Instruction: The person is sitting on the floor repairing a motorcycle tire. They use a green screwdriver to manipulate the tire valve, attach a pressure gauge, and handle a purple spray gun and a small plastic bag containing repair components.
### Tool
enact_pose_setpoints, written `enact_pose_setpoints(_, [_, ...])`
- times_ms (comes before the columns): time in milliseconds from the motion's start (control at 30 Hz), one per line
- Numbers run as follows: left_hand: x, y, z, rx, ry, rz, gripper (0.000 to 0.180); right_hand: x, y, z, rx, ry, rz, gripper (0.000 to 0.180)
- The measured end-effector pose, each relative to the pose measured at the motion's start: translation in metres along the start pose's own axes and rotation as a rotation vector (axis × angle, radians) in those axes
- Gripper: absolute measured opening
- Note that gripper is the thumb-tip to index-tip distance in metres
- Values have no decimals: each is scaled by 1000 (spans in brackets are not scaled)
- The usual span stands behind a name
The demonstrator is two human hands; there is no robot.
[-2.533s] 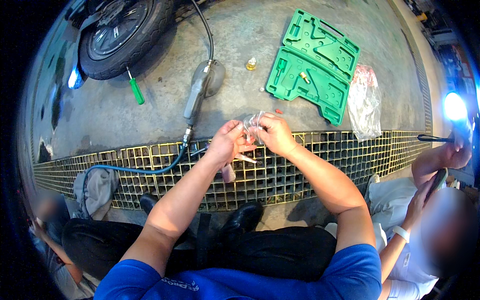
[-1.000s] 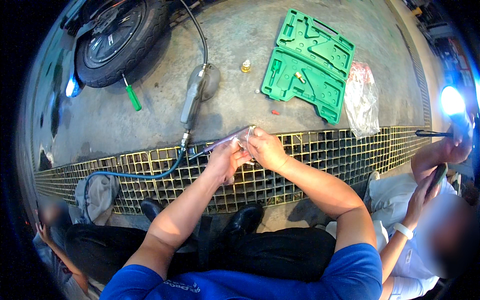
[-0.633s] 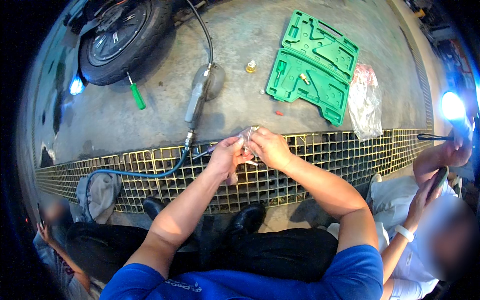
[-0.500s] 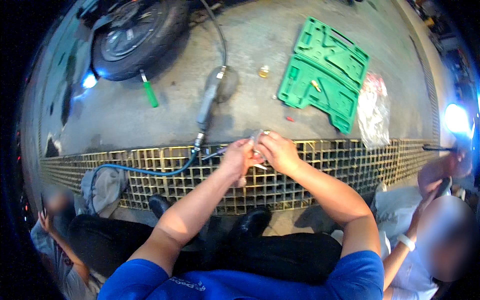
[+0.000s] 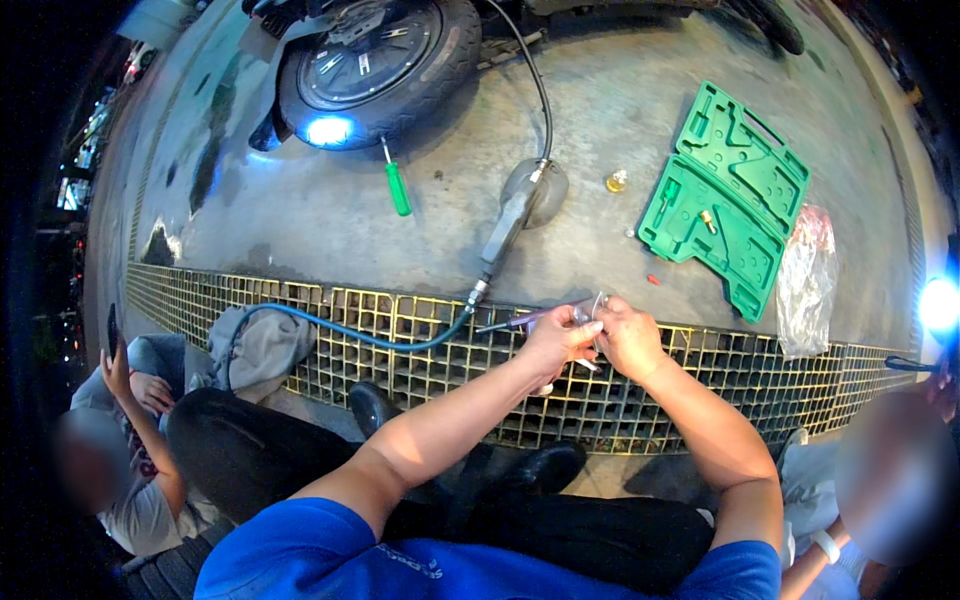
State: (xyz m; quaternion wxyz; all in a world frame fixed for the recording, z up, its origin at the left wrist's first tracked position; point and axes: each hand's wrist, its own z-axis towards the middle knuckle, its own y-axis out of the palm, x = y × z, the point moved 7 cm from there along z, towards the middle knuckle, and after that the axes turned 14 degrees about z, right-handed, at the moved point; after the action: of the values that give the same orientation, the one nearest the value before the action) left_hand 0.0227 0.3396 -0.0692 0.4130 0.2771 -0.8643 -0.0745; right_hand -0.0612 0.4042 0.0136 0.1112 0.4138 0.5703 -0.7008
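Clear plastic packet (image 5: 590,312), small and crinkled, sits pinched between both hands above the yellow floor grating (image 5: 400,340). Left hand (image 5: 562,340) has its fingers closed on the packet's near side and also seems to hold a thin purple-handled tool (image 5: 525,320) that sticks out to the left; right hand (image 5: 628,338) pinches the packet's other edge, thumb and fingers pressed together, the two hands touching. What is inside the packet is too small to tell. Just left of the hands a grey air tool (image 5: 510,222) lies on the concrete floor (image 5: 300,220), with a blue hose (image 5: 350,330) curling over the grating. A green-handled screwdriver (image 5: 397,186) lies near a scooter wheel (image 5: 375,60). An open green tool case (image 5: 725,200) lies well beyond the right hand, a clear plastic bag (image 5: 805,280) beside it.
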Motion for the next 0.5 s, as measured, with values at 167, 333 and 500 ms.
enact_pose_setpoints(167, [6, -3, 4, 30, -105, -48, 18, 12, -6, -1, -7, 88, 157, 15])
enact_pose_setpoints(333, [8, -6, 7, -22, -66, -145, 19, 12, -14, 3, 84, 92, 295, 12])
enact_pose_setpoints(500, [23, 5, 2, -64, -55, -251, 25, 12, -16, -3, 157, 12, 153, 11])
